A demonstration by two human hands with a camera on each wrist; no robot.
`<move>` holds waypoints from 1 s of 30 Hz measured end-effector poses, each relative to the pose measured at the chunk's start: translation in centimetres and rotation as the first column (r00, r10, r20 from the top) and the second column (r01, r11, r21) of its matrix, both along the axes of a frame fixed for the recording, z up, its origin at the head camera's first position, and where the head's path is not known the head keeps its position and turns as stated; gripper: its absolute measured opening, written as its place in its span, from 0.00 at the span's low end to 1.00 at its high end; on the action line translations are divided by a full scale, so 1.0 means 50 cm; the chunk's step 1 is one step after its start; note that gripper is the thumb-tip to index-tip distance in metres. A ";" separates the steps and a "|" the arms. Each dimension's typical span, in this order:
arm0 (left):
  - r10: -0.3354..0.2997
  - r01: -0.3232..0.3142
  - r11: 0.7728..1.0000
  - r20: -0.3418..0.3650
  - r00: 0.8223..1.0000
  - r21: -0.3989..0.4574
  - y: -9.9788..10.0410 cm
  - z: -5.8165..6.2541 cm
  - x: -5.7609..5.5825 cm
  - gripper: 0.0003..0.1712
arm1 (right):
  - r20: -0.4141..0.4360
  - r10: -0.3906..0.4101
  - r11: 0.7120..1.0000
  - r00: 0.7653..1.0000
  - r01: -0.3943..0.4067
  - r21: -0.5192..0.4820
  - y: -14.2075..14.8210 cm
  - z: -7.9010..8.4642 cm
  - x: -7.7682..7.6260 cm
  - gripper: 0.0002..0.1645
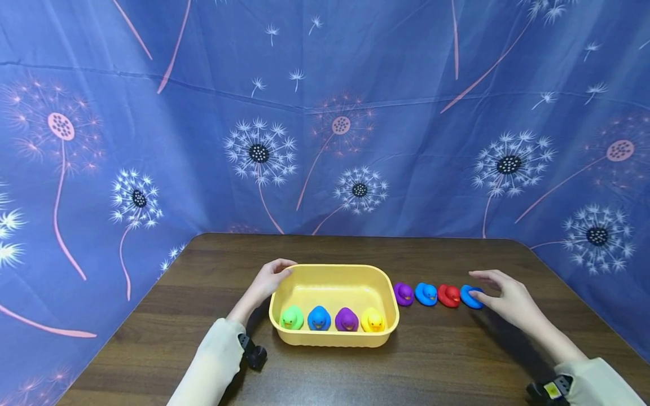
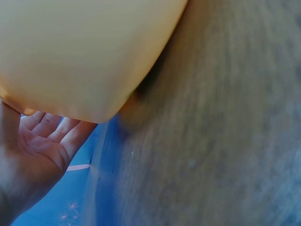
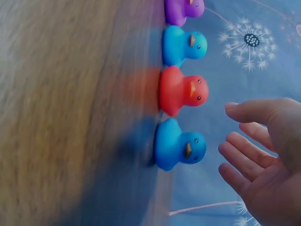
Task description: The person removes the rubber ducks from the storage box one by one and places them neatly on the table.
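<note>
A yellow plastic basin (image 1: 335, 338) stands on the table, with green (image 1: 291, 318), blue (image 1: 319, 318), purple (image 1: 347, 320) and yellow (image 1: 373, 320) rubber ducks lined up along its near side. My left hand (image 1: 265, 282) holds the basin's far left corner, the thumb at the rim; the wall hides some fingertips in the left wrist view. To the right, outside the basin, runs a row of ducks: purple (image 1: 403, 294), blue (image 1: 426, 294), red (image 3: 184, 91) and blue (image 3: 179, 145). Over the last blue duck, my right hand (image 1: 510, 296) hovers with thumb and fingers spread, holding nothing.
The brown wooden table (image 1: 167, 332) reaches back to a blue dandelion-print cloth (image 1: 406, 141) that hangs behind and at both sides. The purple duck at the row's left end sits close against the basin's right wall.
</note>
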State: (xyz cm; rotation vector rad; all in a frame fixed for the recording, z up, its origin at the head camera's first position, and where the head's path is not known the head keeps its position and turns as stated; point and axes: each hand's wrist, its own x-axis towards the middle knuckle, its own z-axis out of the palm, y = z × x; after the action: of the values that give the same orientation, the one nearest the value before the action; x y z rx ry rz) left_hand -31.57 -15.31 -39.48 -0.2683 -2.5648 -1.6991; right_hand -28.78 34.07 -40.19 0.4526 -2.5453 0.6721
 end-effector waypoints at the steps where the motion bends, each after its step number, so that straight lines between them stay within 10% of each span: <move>1: 0.000 0.000 1.000 0.000 1.000 0.001 0.001 0.000 0.000 0.16 | 0.003 0.001 1.000 1.000 -0.001 -0.002 -0.003 0.002 0.001 0.25; 30: 0.022 -0.022 0.999 0.008 1.000 0.028 0.002 -0.005 -0.004 0.15 | -0.074 0.164 0.986 0.984 -0.165 -0.014 -0.134 0.014 -0.001 0.22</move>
State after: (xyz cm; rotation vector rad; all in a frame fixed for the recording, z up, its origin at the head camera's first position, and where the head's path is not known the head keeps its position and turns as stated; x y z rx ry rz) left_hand -31.79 -15.23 -39.74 -0.2315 -2.5371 -1.7301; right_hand -28.84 27.36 -39.51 0.6737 -2.4499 0.7258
